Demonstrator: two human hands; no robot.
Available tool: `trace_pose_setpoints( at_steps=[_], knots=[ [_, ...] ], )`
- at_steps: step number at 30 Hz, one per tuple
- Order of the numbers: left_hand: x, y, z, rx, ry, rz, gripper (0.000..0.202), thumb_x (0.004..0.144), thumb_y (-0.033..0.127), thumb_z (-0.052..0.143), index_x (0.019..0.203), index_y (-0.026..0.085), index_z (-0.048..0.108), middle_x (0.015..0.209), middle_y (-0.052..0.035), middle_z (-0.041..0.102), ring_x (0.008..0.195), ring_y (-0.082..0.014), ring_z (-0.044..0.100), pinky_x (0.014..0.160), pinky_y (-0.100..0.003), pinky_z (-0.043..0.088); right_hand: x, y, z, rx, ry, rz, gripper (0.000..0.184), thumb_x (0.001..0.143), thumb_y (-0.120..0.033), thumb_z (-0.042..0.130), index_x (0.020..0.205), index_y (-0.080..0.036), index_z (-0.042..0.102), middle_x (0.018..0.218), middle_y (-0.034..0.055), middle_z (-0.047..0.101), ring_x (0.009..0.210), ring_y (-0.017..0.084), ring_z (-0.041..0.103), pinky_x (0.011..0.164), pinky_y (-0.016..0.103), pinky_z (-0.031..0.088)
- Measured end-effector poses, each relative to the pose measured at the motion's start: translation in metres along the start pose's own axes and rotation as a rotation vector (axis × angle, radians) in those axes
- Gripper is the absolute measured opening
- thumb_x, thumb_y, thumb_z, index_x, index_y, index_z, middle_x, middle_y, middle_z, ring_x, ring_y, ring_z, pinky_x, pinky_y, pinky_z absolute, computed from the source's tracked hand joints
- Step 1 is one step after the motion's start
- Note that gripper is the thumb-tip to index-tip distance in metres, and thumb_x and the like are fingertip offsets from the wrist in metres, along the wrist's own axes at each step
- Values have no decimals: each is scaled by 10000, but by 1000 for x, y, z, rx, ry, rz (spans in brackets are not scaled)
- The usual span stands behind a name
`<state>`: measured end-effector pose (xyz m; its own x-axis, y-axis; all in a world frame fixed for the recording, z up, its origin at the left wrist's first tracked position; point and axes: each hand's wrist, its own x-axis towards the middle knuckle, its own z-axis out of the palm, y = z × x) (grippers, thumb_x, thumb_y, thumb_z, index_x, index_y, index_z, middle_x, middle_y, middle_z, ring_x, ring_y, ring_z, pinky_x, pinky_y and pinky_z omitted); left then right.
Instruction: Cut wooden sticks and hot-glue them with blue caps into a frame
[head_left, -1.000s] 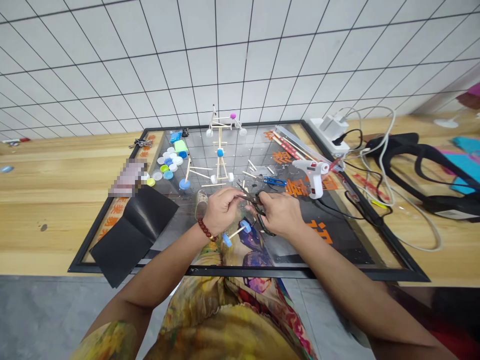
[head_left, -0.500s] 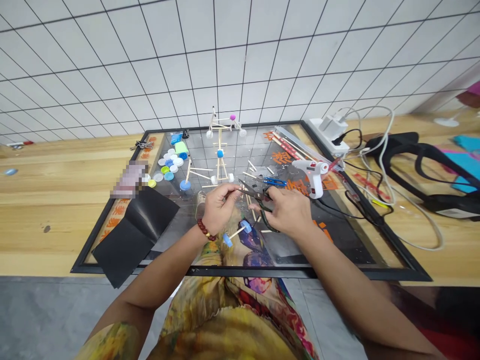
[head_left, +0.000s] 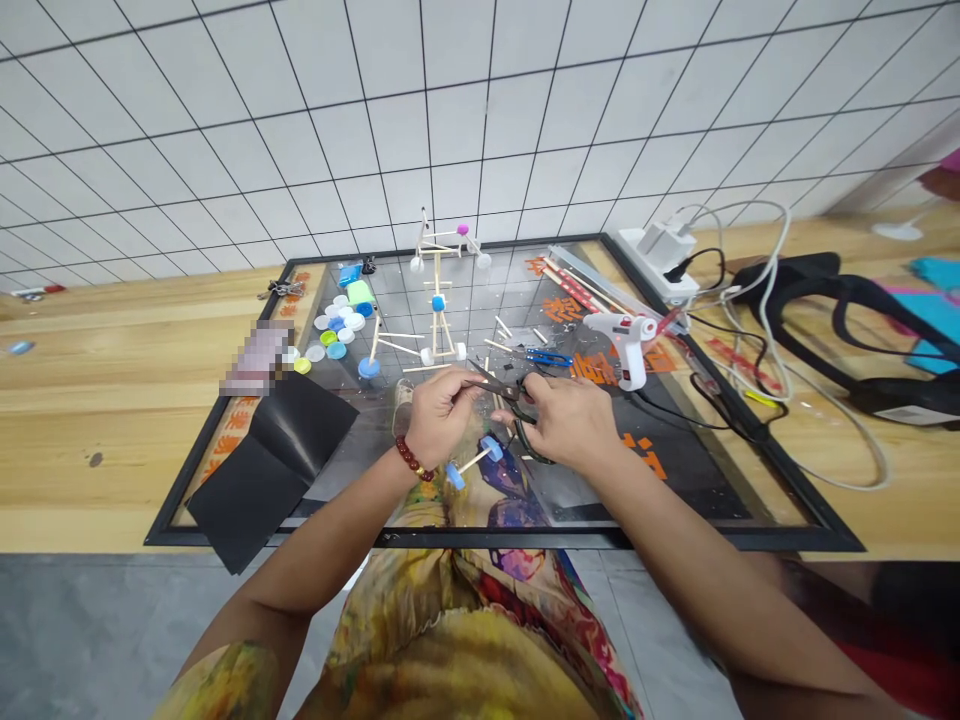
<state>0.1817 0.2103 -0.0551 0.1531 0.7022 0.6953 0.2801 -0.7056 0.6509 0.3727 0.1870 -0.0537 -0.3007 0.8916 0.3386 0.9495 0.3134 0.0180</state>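
My right hand (head_left: 568, 418) is closed around the handles of a pair of scissors (head_left: 501, 390), whose blades point left. Close by the blades, my left hand (head_left: 442, 410) is pinched; whatever its fingers hold is too small to make out. Just below both hands lies a small axle (head_left: 472, 461), a stick with a blue bottle cap at either end. Beyond the hands stands a frame of thin wooden sticks (head_left: 442, 325) with white wheels and a blue cap. To its left is a stick piece fixed to a blue cap (head_left: 368, 368).
Several loose caps (head_left: 335, 324) lie at the left, above a folded black sheet (head_left: 274, 455). On the right are a white glue gun (head_left: 628, 345), blue snips (head_left: 549, 357), stick bundles (head_left: 574, 290), a power strip (head_left: 660, 265) with cables, and a black strap headset (head_left: 847, 330).
The view has shifted slightly. My right hand and the scissors have moved a little to the left, nearer my left hand, which stays pinched.
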Motion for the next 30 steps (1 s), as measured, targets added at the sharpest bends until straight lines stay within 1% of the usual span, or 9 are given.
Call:
trace_pose_setpoints(
  at_steps=[3, 5, 11, 18, 20, 23, 26, 28, 30],
  knots=[
    [0, 1, 0, 27, -12, 28, 124, 830, 83, 608, 835, 182, 683, 808, -34, 732, 769, -129, 690, 715, -245, 542, -1, -3, -1, -8, -34, -4, 508, 884, -632, 375, 818, -179, 595, 687, 71, 690, 625, 195, 590, 616, 308, 210],
    [-1, 2, 0, 45, -25, 14, 122, 832, 87, 606, 818, 183, 681, 811, -34, 736, 770, -132, 691, 717, -247, 538, -1, -4, -2, -16, -65, -4, 523, 890, -627, 358, 812, -176, 611, 668, 80, 692, 610, 197, 590, 602, 306, 193],
    [-2, 6, 0, 59, -28, -132, 142, 845, 137, 599, 720, 185, 645, 796, -32, 731, 768, -146, 678, 721, -262, 514, 1, -5, -3, -30, -154, 22, 520, 882, -601, 371, 796, -171, 648, 658, 110, 696, 584, 200, 579, 571, 309, 148],
    [3, 6, -3, -13, -18, -147, 109, 827, 205, 642, 724, 194, 675, 749, -22, 716, 718, -140, 657, 704, -266, 502, 0, -5, 6, 34, -138, 27, 461, 879, -545, 398, 752, -182, 651, 664, 97, 700, 586, 188, 583, 556, 305, 139],
    [4, 5, -4, -87, -21, -240, 104, 829, 245, 650, 752, 186, 685, 763, -31, 717, 722, -142, 657, 702, -269, 504, 2, -4, 7, 42, -146, 90, 462, 882, -551, 397, 762, -189, 657, 690, 90, 709, 613, 191, 597, 553, 298, 153],
    [5, 1, -4, -268, -18, -412, 177, 821, 346, 671, 807, 170, 684, 767, -37, 710, 718, -139, 654, 695, -268, 510, 7, 2, 5, -4, -151, 266, 491, 878, -595, 387, 817, -197, 668, 708, 96, 707, 662, 219, 620, 550, 296, 186],
    [7, -2, -4, -415, 21, -481, 258, 768, 418, 723, 807, 168, 676, 745, -24, 697, 709, -124, 638, 682, -249, 497, 13, 14, 0, -51, -194, 416, 547, 874, -647, 362, 877, -193, 668, 728, 118, 702, 703, 256, 639, 561, 301, 243],
    [9, -4, -3, -495, 58, -522, 287, 729, 433, 758, 804, 169, 675, 736, -17, 691, 680, -107, 614, 646, -230, 472, 16, 20, -3, -52, -246, 462, 573, 864, -671, 361, 891, -186, 664, 759, 134, 705, 738, 278, 655, 582, 311, 294],
    [11, -3, -4, -599, 74, -604, 301, 718, 437, 766, 806, 164, 674, 726, -15, 684, 622, -83, 568, 589, -212, 430, 18, 24, -3, -49, -282, 477, 586, 850, -686, 378, 902, -177, 663, 795, 151, 711, 783, 300, 669, 610, 327, 340]
  ],
)
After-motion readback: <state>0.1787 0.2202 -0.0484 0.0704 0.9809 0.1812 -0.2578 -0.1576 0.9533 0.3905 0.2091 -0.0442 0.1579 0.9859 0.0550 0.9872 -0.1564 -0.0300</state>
